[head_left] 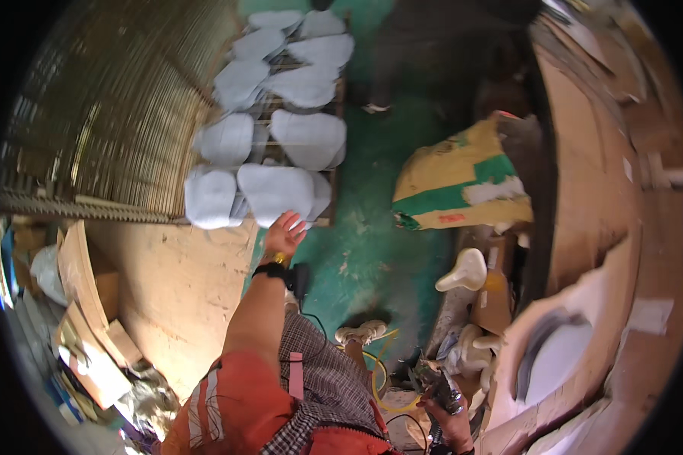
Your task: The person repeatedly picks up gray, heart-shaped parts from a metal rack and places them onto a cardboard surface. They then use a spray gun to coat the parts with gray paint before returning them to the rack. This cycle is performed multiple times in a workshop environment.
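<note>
My left hand reaches forward with its fingers spread. It is at the near edge of a pale grey-white, rounded pad, seemingly holding nothing; whether the fingertips touch the pad I cannot tell. Several similar pads lie in two columns on a slatted rack. Low on the right, my right hand is closed around a dark and silvery metal hand tool, whose exact kind is unclear. A yellow hose loops close to the tool.
A yellow and green sack stands on the right. Below it lie a cream saddle-shaped piece and a cardboard box. Large cardboard sheets line the right side. A wooden board and slatted panel are left.
</note>
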Demonstrator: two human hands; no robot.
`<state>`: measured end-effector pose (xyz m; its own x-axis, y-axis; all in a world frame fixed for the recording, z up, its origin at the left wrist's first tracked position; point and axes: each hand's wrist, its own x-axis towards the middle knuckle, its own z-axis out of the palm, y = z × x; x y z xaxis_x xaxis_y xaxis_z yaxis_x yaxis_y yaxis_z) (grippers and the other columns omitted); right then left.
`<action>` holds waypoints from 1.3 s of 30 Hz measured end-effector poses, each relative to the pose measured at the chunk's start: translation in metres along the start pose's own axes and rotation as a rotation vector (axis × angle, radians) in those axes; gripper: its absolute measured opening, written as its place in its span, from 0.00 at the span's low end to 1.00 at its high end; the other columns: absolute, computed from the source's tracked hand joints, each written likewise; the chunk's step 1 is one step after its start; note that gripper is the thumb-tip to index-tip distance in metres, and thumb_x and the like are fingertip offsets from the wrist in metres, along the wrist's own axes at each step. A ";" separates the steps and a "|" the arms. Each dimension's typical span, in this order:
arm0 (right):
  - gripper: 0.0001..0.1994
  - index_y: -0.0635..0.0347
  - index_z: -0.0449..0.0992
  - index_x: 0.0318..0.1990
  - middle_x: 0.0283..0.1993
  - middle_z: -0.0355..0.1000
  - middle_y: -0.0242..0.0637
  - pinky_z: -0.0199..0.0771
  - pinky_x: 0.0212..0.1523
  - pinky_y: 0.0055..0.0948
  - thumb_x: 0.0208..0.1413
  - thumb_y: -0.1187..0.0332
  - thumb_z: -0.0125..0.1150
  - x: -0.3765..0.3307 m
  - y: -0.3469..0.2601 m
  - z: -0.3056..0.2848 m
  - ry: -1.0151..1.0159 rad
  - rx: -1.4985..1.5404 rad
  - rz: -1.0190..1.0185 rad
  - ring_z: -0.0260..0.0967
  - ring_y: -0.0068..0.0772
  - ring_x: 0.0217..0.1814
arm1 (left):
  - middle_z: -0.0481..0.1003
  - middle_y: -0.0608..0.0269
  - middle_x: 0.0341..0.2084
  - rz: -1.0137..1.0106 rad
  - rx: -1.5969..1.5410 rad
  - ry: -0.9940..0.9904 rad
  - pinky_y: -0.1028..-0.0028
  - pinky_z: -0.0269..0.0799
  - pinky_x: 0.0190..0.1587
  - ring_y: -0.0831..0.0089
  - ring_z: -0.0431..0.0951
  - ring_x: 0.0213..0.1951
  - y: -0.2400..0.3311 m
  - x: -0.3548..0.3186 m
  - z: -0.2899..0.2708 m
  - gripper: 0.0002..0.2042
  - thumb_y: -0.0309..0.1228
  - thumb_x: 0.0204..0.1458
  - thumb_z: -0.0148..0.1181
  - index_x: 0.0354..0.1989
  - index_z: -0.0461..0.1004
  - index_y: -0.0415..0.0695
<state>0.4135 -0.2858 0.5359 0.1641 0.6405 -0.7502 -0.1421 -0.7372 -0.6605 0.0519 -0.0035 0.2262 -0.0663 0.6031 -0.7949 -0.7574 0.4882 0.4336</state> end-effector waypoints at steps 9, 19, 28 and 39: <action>0.26 0.64 0.64 0.55 0.38 0.71 0.32 0.70 0.45 0.26 0.47 0.73 0.63 -0.198 -0.002 -0.122 0.420 0.204 -0.361 0.69 0.24 0.41 | 0.73 0.55 0.46 0.046 0.379 -1.003 0.63 0.67 0.53 0.60 0.74 0.46 -0.071 -0.293 0.276 0.18 0.35 0.58 0.49 0.53 0.69 0.39; 0.30 0.64 0.60 0.60 0.33 0.71 0.35 0.71 0.35 0.26 0.49 0.70 0.63 -0.329 0.031 -0.125 0.805 0.556 -0.604 0.70 0.26 0.33 | 0.76 0.65 0.32 -0.226 0.605 -0.788 0.66 0.71 0.43 0.68 0.75 0.36 -0.168 -0.329 0.348 0.10 0.35 0.54 0.58 0.40 0.73 0.44; 0.29 0.67 0.61 0.59 0.34 0.69 0.34 0.71 0.36 0.23 0.48 0.75 0.62 -0.362 0.034 -0.089 0.907 0.569 -0.556 0.68 0.23 0.32 | 0.75 0.66 0.29 -0.201 0.699 -0.650 0.66 0.70 0.42 0.69 0.75 0.34 -0.148 -0.308 0.335 0.07 0.34 0.53 0.58 0.32 0.71 0.45; 0.27 0.67 0.61 0.58 0.34 0.70 0.34 0.71 0.36 0.24 0.50 0.76 0.60 -0.352 0.015 -0.079 1.156 0.509 -0.598 0.69 0.23 0.32 | 0.74 0.68 0.28 -0.199 0.795 -0.603 0.67 0.69 0.41 0.69 0.74 0.32 -0.145 -0.266 0.316 0.07 0.35 0.52 0.59 0.33 0.71 0.46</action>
<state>0.4307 -0.5394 0.7920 0.9921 0.1041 -0.0700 -0.0595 -0.1007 -0.9931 0.3846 -0.0352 0.5095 0.5188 0.5756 -0.6321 -0.0536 0.7598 0.6479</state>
